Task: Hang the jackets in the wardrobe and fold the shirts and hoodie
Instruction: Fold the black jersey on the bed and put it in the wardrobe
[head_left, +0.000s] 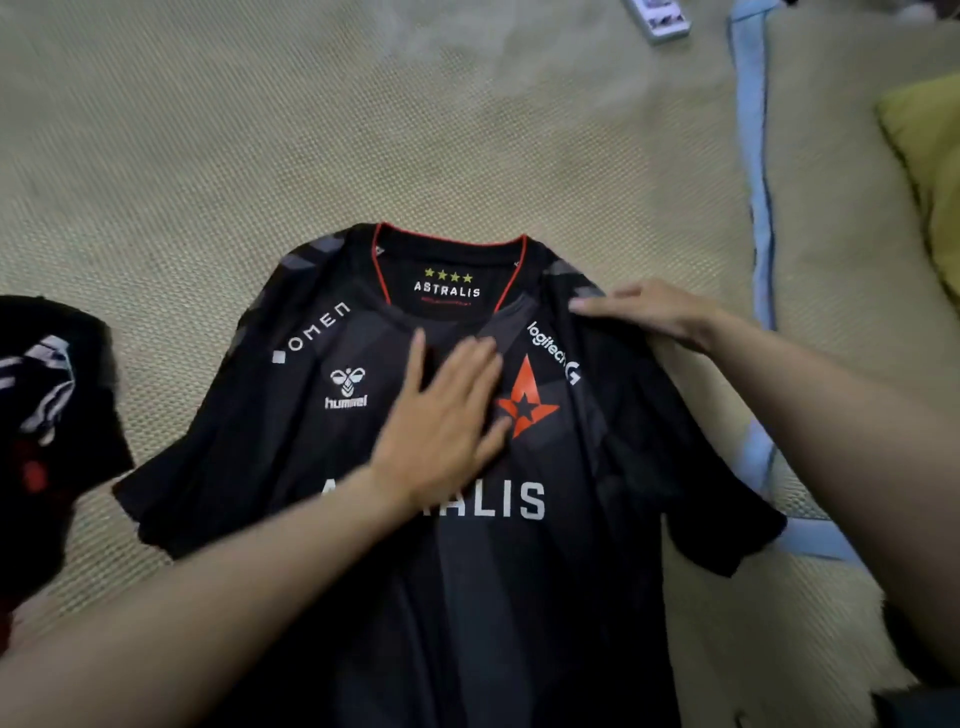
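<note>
A black short-sleeved shirt (311, 447) with a red-trimmed collar, a red star logo and white lettering lies face up and spread flat on a woven beige mat (260, 156). My left hand (441, 415) rests flat on its chest, fingers apart, beside the red logo. My right hand (649, 312) lies palm down on the shirt's right shoulder, fingers stretched toward the collar. Neither hand grips the cloth. Another dark garment (47, 415) with white and red print lies bunched at the left edge.
A light blue strip of fabric (753, 171) runs down the right side of the mat. A yellow cushion (930, 171) sits at the far right. A small white boxlike object (660, 18) lies at the top edge.
</note>
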